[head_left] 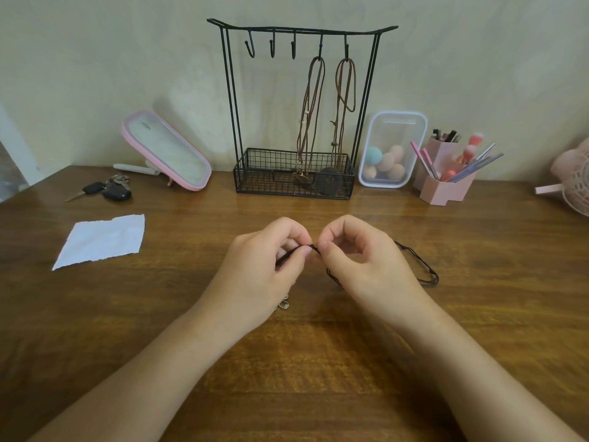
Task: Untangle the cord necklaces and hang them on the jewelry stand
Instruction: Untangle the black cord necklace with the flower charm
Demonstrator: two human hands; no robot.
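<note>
Left grip (264, 266) and right grip (366, 263) pinch the black cord (432, 271). Two brown necklaces (306, 110) dangle into the stand's basket (255, 177). The clear box (369, 177) holds sponges (387, 162).

Wooden table (302, 393), dark brown grain, against pale wall (95, 59). Pink-framed mirror (165, 151) at back left, tilted backward on white foot. Car keys (106, 189) lying flat just left of mirror's base. Torn white paper (102, 240) flat on table, nearer than keys. Clear plastic container (398, 122) at back right, leaning on wall, holding makeup sponges (387, 162), peach plus one teal. Pink organizer (444, 186) beside it, with makeup brushes (471, 145) and pencils. Pink lattice object (573, 183) cut off by right edge.
</note>
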